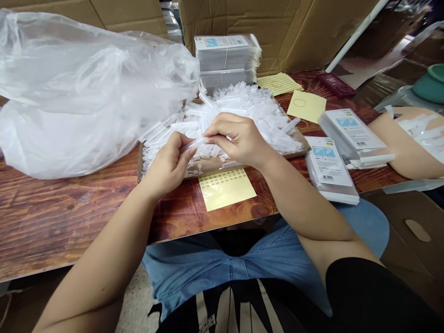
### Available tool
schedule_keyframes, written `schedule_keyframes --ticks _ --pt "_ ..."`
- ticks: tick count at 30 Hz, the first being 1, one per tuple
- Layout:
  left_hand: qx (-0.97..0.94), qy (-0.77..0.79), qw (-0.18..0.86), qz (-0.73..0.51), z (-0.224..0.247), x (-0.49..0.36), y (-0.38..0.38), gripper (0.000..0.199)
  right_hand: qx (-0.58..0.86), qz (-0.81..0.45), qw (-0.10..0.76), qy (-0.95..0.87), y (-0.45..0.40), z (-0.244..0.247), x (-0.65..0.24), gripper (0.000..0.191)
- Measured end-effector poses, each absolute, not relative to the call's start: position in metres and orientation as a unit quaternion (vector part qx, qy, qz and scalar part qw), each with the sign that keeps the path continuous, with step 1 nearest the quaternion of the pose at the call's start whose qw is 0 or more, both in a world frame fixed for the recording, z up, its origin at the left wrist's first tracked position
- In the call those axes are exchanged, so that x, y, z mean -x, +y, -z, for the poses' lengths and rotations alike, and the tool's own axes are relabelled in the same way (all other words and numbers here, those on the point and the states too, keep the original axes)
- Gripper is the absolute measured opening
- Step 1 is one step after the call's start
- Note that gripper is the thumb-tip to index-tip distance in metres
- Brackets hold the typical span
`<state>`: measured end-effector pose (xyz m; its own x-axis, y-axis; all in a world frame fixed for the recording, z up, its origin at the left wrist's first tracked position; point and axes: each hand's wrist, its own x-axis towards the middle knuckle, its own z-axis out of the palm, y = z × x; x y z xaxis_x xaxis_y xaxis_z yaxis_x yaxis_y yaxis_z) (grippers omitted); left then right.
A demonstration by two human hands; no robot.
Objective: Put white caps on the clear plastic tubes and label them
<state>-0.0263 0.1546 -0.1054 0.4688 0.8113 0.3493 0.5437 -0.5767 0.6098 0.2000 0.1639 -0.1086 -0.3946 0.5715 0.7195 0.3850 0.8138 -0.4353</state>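
My left hand (169, 159) pinches a small translucent plastic tube (189, 146) between thumb and fingers. Its far end meets the fingertips of my right hand (232, 137), which are pressed together there; whether they grip the tube or a small part at its end, I cannot tell. Both hands are over the front of a shallow cardboard tray (217, 164) heaped with white and clear plastic pieces (243, 104). Below them, a yellow sticker sheet (227, 189) with rows of small marks along its top lies on the table.
A big clear plastic bag (86, 101) fills the left. Banded packages (225, 58) are stacked behind the tray. To the right are two more package stacks (331, 169), yellow sheets (307, 106), a dark red device (336, 85) and a tan container (398, 138) of white strips.
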Motion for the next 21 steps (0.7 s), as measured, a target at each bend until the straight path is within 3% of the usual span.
schedule_keyframes --ticks 6,10,13,21 --pt "-0.867 0.395 0.146 -0.267 0.102 0.025 0.147 0.013 0.284 -0.134 0.434 -0.845 0.158 0.103 -0.206 0.015" --pt "-0.872 0.388 0.138 -0.264 0.097 0.024 0.146 0.011 0.319 -0.252 0.43 -0.806 0.159 0.099 -0.21 0.005" --pt "-0.879 0.382 0.128 -0.256 0.093 0.023 0.144 0.012 0.347 -0.32 0.432 -0.769 0.158 0.095 -0.213 0.01" --pt "-0.889 0.386 0.076 -0.235 0.096 0.025 0.141 0.019 0.342 -0.293 0.405 -0.796 0.152 0.091 -0.207 0.015"
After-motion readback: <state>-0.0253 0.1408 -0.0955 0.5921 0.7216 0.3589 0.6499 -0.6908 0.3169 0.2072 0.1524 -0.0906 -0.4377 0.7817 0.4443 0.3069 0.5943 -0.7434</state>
